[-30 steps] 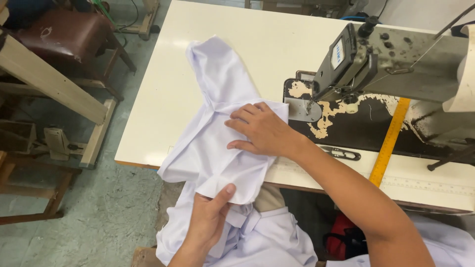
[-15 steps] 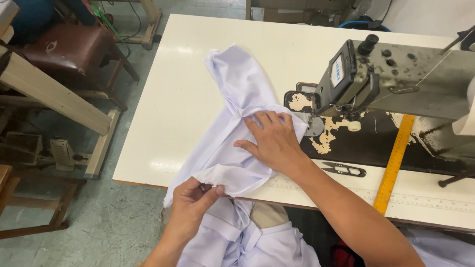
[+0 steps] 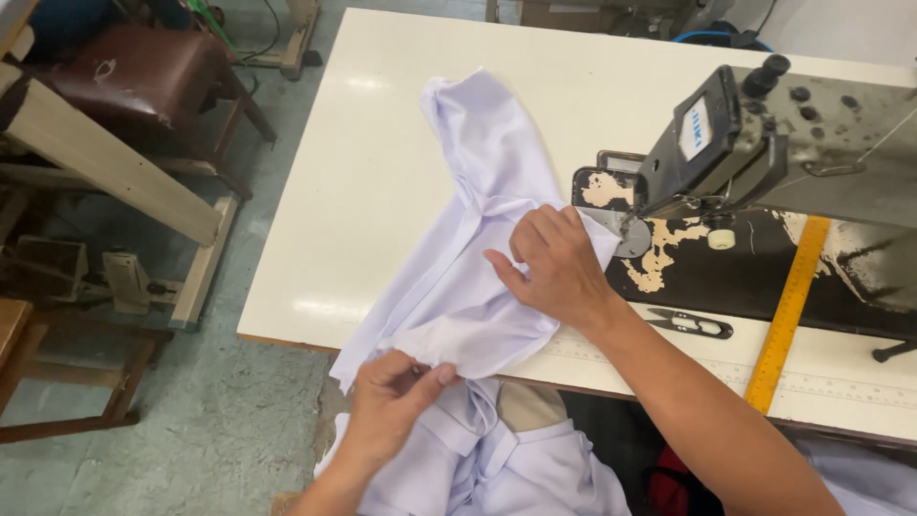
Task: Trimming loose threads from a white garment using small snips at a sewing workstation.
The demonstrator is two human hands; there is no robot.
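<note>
Here, two hands are holding a white shirt [image 3: 478,239] flat by the sewing machine [image 3: 764,143].
The right hand [image 3: 559,268] is pressing open fingers on the cloth, at 9 o'clock from the needle, while the left hand [image 3: 396,392] is pinching the hem at 6 o'clock, keeping it tight.

— Where is your one view looking from?

— From your head, tilted steeply down over the near edge of the cream table [image 3: 382,191]. It faces away from you, across the tabletop toward the far floor.

— How near does it sit?

— Close: your left hand [image 3: 392,397] and right hand [image 3: 554,268] fill the lower middle, and the forearms run off the bottom edge.

— And the sides?

— The sewing machine [image 3: 783,143] is cut off at the right; the brown chair [image 3: 134,72] and wooden frames lie at the left. There is no second view to overlap with.
</note>
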